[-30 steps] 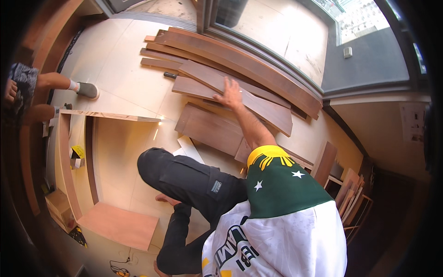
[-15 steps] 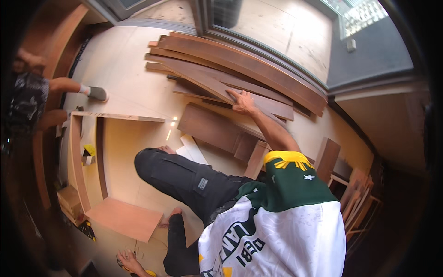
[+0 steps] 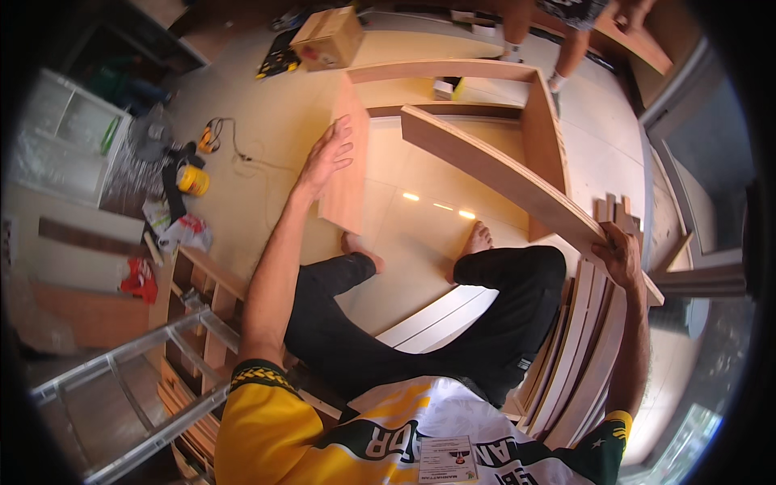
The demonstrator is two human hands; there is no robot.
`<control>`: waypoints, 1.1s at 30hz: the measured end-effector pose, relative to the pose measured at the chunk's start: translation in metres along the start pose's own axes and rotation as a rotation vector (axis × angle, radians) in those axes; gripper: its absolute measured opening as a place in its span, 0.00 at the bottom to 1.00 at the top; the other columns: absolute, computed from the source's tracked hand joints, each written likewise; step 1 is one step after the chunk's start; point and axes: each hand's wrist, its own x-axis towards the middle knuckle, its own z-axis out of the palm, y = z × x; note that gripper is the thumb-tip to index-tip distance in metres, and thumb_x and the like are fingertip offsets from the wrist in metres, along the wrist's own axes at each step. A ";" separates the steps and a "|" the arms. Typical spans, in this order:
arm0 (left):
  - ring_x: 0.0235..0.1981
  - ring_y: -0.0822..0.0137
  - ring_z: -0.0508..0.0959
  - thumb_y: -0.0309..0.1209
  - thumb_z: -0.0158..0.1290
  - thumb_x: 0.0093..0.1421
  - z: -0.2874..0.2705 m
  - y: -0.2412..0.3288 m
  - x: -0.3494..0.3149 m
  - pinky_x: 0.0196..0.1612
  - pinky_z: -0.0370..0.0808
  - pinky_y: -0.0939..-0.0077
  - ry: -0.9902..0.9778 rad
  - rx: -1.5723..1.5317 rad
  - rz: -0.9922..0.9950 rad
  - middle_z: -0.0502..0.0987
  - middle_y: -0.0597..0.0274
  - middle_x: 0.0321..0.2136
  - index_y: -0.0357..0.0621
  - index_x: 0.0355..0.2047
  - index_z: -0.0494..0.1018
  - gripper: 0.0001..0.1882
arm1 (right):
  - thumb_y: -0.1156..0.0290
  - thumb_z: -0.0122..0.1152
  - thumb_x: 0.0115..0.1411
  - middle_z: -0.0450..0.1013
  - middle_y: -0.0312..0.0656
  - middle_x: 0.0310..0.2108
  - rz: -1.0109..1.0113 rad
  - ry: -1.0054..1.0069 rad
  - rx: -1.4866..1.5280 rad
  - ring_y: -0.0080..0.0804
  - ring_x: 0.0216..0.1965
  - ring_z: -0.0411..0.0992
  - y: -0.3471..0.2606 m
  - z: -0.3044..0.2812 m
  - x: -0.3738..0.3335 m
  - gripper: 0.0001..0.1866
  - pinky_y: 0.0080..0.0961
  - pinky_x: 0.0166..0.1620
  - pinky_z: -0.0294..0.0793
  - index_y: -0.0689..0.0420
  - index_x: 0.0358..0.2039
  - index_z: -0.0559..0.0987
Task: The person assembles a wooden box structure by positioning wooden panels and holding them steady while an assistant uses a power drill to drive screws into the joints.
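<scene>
In my right hand (image 3: pixel 621 256) is a long wooden plank (image 3: pixel 501 171), gripped near its closer end. The plank is raised off the floor and slants away to the left, its far end over the wooden frame (image 3: pixel 547 133). My left hand (image 3: pixel 329 153) is open with fingers spread, against or just beside the pinkish side panel (image 3: pixel 345 194) at the frame's left end; whether it presses on it I cannot tell. The frame's boards stand on edge on the tiled floor, and my bare feet are at its near side.
Stacked planks (image 3: pixel 578 347) lie by my right leg, with white boards (image 3: pixel 436 319) between my legs. A metal ladder (image 3: pixel 133 388) is at lower left. A cardboard box (image 3: pixel 327 39), a yellow tub (image 3: pixel 192 179) and a corded power tool (image 3: pixel 212 136) are farther left. Another person's legs (image 3: pixel 558 48) stand behind the frame.
My view has swung left toward the frame. My right hand, earlier on the plank pile, now holds a plank up. My left hand has moved from low near the floor to the frame's side panel.
</scene>
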 end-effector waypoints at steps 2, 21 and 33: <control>0.64 0.50 0.75 0.56 0.47 0.75 -0.025 -0.019 -0.023 0.60 0.76 0.54 0.026 0.165 -0.058 0.69 0.44 0.67 0.42 0.74 0.58 0.38 | 0.67 0.70 0.50 0.79 0.56 0.31 -0.225 -0.157 -0.002 0.53 0.36 0.80 -0.026 0.017 0.065 0.23 0.41 0.41 0.77 0.62 0.46 0.81; 0.50 0.59 0.83 0.18 0.64 0.55 -0.068 -0.170 -0.071 0.55 0.78 0.66 0.128 0.530 -0.152 0.84 0.49 0.49 0.34 0.54 0.79 0.24 | 0.33 0.58 0.62 0.84 0.47 0.35 -0.072 -0.447 -0.125 0.48 0.41 0.81 -0.055 0.233 0.253 0.32 0.44 0.47 0.79 0.52 0.31 0.89; 0.39 0.60 0.86 0.16 0.71 0.45 -0.060 -0.146 -0.063 0.48 0.81 0.68 0.238 0.810 -0.318 0.87 0.50 0.39 0.31 0.46 0.81 0.25 | 0.32 0.60 0.61 0.84 0.50 0.34 -0.121 -0.430 -0.128 0.52 0.42 0.81 -0.053 0.239 0.235 0.33 0.46 0.49 0.78 0.52 0.34 0.90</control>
